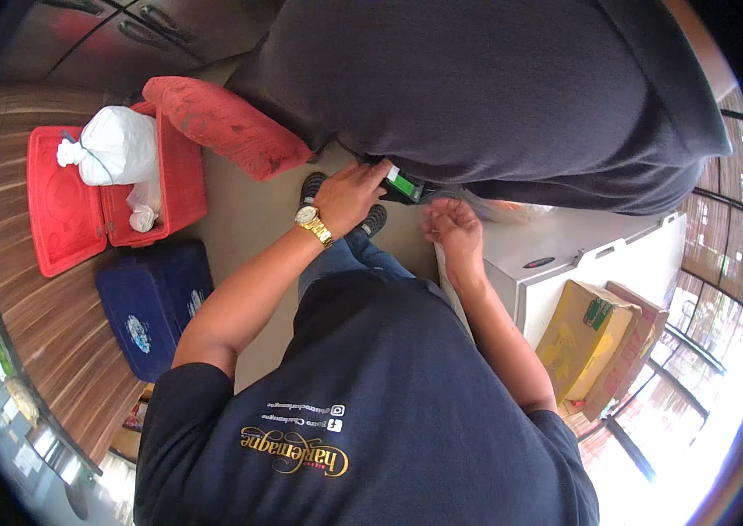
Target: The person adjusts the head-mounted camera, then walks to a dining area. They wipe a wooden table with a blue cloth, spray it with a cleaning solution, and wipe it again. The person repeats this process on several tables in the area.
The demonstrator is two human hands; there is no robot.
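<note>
Big dark cloth (485, 96) fills the top of the frame, close to the camera. Just under it, near the middle, is a small black and green thing (405, 186). The left hand (352, 195), with a gold watch (312, 221) on its wrist, holds the thing's left edge. The right hand (456, 230) is near its right side, fingers curled in and narrow; I cannot tell if it holds anything. At the right is a white chest (564, 250) with cardboard boxes (586, 342) beside it. At the left, a white bag (122, 145) sits in an open red box (184, 180), above a blue box (135, 294).
</note>
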